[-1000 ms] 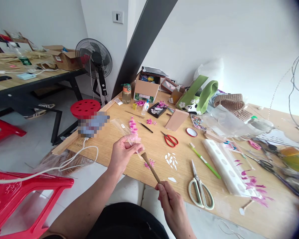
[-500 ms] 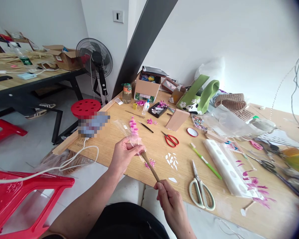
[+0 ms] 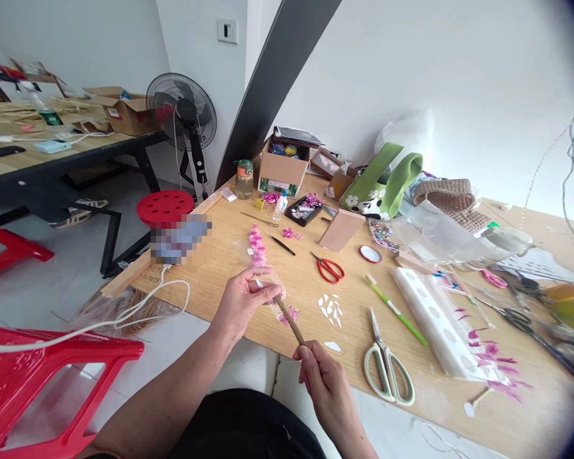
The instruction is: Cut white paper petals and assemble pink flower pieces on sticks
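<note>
My left hand (image 3: 245,301) is closed, pinching a clear plastic sleeve with a spray of small pink flowers (image 3: 257,250) inside. My right hand (image 3: 321,377) is closed round the lower end of a brown wooden stick (image 3: 289,317), whose upper end meets the sleeve at my left fingers. Both hands hover over the near edge of the wooden table (image 3: 229,248). Loose pink petals (image 3: 289,313) lie under the stick, and small white petal shapes (image 3: 330,306) lie just to the right.
Pale green scissors (image 3: 387,366), red scissors (image 3: 329,268), a green-handled tool (image 3: 396,310) and a white foam strip (image 3: 433,319) lie to the right. Boxes, a jar and bags crowd the back. Red stools (image 3: 62,370) and a fan (image 3: 182,115) stand at left.
My left hand has slid down the sleeve and turned it more upright; the sleeve's loose plastic top has folded in. My right hand with the stick has shifted slightly up and left.
</note>
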Tool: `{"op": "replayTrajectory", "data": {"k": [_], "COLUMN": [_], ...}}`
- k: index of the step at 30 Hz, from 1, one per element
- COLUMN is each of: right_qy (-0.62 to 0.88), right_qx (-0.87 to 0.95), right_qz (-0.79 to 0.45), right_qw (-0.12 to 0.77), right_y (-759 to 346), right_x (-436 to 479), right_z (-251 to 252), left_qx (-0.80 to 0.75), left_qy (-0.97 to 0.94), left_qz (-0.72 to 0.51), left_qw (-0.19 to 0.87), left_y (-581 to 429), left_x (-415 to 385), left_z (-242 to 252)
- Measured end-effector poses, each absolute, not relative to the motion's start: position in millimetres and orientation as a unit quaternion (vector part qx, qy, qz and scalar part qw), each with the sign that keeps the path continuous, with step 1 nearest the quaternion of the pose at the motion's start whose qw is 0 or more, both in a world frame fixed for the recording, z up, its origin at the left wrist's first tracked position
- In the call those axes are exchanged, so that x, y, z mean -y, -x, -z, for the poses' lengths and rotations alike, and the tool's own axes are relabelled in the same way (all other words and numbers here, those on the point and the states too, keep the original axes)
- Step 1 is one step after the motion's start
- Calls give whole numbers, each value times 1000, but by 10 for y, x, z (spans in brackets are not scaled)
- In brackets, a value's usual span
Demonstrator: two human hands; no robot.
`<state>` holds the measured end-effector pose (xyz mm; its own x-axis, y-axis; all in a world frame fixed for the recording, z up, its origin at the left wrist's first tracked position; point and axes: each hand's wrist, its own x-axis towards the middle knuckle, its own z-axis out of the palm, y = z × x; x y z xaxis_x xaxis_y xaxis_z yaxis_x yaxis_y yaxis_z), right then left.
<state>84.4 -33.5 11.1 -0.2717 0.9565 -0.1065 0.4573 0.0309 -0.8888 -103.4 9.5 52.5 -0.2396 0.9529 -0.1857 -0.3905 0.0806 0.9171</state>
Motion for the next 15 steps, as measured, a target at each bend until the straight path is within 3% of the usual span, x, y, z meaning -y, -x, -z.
{"op": "replayTrajectory", "data": {"k": [15], "right_qy": [525], "right_qx": [640], "right_qz": [-485], "right_qw": [282], "right_y": [-758], "right_x": [280], "right_z": [-155], "left_qx": [-448], "left_qy": [-273], "left_qz": [-574], "left_qw": [628], "left_y": [905], "left_x": [-7], "left_z": [-426]}}
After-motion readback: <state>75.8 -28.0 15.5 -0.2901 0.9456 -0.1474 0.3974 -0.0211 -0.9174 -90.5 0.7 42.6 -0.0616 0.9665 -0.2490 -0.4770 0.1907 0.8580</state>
